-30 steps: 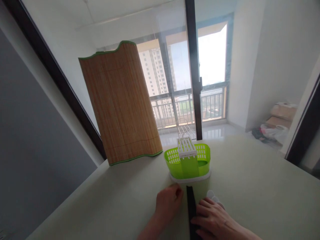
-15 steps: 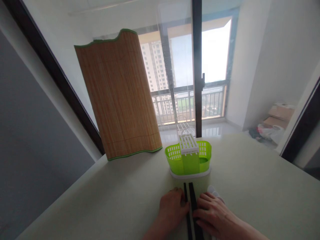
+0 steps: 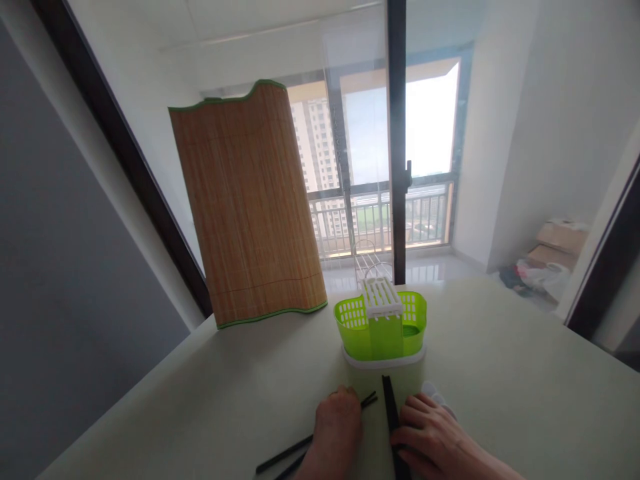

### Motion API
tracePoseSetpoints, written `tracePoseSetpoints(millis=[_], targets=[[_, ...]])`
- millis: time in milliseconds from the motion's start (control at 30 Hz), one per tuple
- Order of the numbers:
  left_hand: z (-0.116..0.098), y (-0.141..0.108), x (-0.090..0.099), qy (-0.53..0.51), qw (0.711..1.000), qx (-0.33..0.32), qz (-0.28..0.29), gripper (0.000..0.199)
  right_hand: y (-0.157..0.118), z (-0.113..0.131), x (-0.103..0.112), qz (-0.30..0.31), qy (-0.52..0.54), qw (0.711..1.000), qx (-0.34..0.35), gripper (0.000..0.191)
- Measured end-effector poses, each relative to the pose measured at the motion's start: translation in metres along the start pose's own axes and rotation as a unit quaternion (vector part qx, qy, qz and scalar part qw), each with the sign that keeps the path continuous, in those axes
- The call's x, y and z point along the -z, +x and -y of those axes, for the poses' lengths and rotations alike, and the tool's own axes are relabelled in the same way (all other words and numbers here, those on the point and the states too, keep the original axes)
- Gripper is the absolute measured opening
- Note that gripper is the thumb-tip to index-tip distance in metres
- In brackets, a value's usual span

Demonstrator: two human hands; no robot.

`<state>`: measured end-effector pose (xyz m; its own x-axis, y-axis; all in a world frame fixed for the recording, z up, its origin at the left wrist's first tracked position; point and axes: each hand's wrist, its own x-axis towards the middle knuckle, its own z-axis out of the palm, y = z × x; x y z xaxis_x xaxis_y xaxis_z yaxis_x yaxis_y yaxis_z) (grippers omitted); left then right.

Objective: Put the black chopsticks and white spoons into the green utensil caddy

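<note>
Two thin black sticks [image 3: 285,454] in curled left hand [image 3: 339,420]; right hand [image 3: 430,430] loosely gripping black stick-bundle [image 3: 390,405]; likely separating; next needs pinch.

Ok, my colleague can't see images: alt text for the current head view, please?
A person's left hand curls over two black chopsticks while the right hand touches a thicker black bundle. Beyond stand a lime-green utensil caddy and bamboo mat.

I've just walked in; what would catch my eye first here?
Probably the tall brown mat with green edging, upright at the table's far left. Next comes the bright lime-green basket with its white slatted top, near the middle. Nearest you, the left hand lies across thin black sticks, and the right hand touches a long black object.
</note>
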<state>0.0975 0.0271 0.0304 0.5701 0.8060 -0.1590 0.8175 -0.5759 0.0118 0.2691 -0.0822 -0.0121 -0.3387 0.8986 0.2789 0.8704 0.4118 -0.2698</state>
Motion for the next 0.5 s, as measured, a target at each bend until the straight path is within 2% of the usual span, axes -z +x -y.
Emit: tracePoseSetpoints(millis=[167, 267, 367, 500], targets=[[0.004, 0.003, -0.001, 0.006, 1.0, -0.012, -0.007, 0.045, 0.002, 0.0, -0.002, -0.006, -0.022, 1.0, -0.005, 0.011], [0.014, 0.001, 0.009, 0.004, 0.999, -0.02, -0.041, 0.039, 0.003, -0.003, -0.005, -0.015, -0.041, 0.999, 0.011, 0.01], [0.031, -0.004, 0.04, -0.026, 0.989, -0.026, -0.144, 0.024, 0.004, -0.007, -0.007, -0.026, -0.052, 0.998, 0.028, 0.01], [0.057, -0.013, 0.106, -0.081, 0.95, -0.043, -0.298, 0.016, 0.003, -0.008, -0.008, -0.025, -0.05, 0.998, 0.034, 0.012]])
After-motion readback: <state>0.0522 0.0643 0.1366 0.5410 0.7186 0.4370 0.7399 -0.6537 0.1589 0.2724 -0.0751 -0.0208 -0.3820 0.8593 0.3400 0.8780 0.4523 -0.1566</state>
